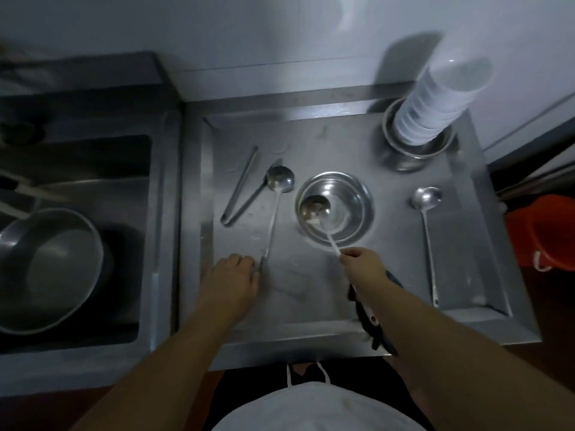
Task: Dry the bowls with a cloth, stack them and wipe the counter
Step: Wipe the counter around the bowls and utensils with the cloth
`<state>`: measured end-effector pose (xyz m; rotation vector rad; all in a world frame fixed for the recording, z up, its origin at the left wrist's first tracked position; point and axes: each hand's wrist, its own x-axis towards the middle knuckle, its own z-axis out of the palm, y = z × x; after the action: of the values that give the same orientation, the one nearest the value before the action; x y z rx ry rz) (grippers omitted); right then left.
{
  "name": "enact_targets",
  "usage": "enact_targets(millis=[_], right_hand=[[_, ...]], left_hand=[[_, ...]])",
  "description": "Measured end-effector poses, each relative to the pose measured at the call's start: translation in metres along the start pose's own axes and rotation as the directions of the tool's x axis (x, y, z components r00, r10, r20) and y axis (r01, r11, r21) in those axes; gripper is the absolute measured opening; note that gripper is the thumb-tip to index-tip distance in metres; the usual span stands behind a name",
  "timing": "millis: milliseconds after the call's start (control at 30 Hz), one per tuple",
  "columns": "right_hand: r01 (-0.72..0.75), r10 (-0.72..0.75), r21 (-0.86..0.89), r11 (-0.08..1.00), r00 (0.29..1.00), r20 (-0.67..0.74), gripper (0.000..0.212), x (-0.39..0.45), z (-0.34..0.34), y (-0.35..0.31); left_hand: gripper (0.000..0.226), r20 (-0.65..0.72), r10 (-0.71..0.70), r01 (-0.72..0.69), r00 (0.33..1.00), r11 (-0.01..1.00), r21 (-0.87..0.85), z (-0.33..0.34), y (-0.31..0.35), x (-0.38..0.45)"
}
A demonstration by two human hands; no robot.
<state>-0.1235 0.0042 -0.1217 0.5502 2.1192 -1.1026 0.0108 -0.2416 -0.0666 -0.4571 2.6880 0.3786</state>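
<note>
A steel bowl [348, 209] sits in the middle of the steel counter tray [311, 293]. My right hand [362, 264] grips the handle of a ladle [314, 208] whose cup is over the bowl; a dark cloth [375, 331] hangs under that wrist. My left hand [231, 281] rests on the counter, fingers at the handle end of a second ladle [280, 178]. At the back right a tall stack of white bowls [435, 98] stands inside nested steel bowls [413, 150].
A third ladle [426, 197] lies at the right. Tongs [239, 185] lie at the left of the tray. The sink [149, 213] on the left holds a large steel basin [53, 269]. An orange bucket [547, 231] stands on the floor at the right.
</note>
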Motion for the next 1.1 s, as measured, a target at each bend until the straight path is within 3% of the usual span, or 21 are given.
enact_targets(millis=[100, 267, 567, 800, 1100], right_hand=[[-0.077, 0.096, 0.164, 0.983, 0.989, -0.115, 0.018, 0.021, -0.049, 0.015], [-0.142, 0.206, 0.293, 0.946, 0.957, -0.204, 0.018, 0.051, -0.121, 0.045], [-0.191, 0.306, 0.426, 0.884, 0.926, -0.221, 0.022, 0.091, -0.166, 0.077], [-0.182, 0.281, 0.408, 0.895, 0.939, -0.198, 0.023, 0.112, -0.158, 0.067], [-0.136, 0.158, 0.103, 0.985, 0.956, -0.249, 0.017, 0.12, -0.161, 0.066]], left_hand=[[0.034, -0.02, 0.055, -0.055, 0.998, 0.999, 0.003, -0.001, 0.043, 0.019], [0.033, -0.005, 0.127, -0.127, 0.992, 0.992, -0.017, 0.003, 0.108, 0.042], [0.03, 0.043, 0.141, -0.141, 0.989, 0.99, -0.011, 0.021, 0.169, 0.051], [0.032, 0.073, 0.095, -0.096, 0.993, 0.995, 0.008, 0.027, 0.176, 0.045], [0.037, 0.07, 0.011, -0.011, 0.998, 1.0, -0.005, 0.028, 0.168, 0.028]])
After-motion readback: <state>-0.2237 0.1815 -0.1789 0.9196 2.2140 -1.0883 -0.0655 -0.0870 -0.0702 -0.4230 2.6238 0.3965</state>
